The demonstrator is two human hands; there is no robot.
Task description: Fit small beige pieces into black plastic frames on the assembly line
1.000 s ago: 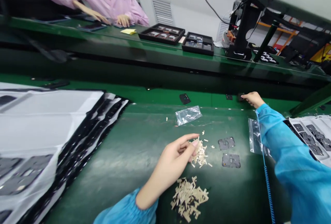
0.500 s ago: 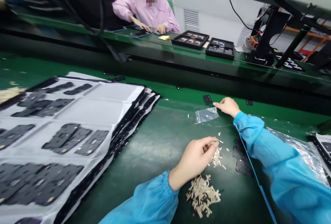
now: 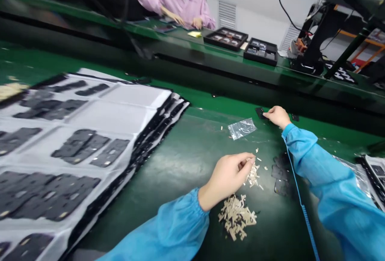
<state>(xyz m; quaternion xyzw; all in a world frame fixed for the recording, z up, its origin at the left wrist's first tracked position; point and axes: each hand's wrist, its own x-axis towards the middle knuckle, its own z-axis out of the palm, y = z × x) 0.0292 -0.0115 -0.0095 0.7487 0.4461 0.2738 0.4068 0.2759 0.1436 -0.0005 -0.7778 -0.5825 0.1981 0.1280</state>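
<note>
My right hand (image 3: 278, 116) is at the far side of the green mat, its fingertips closed on the edge of a small black plate (image 3: 260, 113). My left hand (image 3: 227, 177) is nearer, thumb and forefinger pinched together over a small heap of pale bits (image 3: 253, 176); what they hold, if anything, is too small to make out. Just below that hand lies a larger pile of pale strips (image 3: 237, 217). Several black plates (image 3: 281, 186) lie on the mat beneath my right forearm. A clear plastic bag (image 3: 241, 128) rests between the two hands, touching neither.
Stacked white sheets with pockets (image 3: 120, 112) hold many black plates on the left. Another small black part (image 3: 295, 117) lies right of my right hand. Across a raised ledge, a person in pink (image 3: 180, 2) works near two black trays (image 3: 225, 38). A blue coiled cord runs by my right sleeve.
My right hand has moved right and taken hold of the small black plate, which has shifted right. My left hand stays over the small heap, its fingertips closer together. The view has tilted slightly.
</note>
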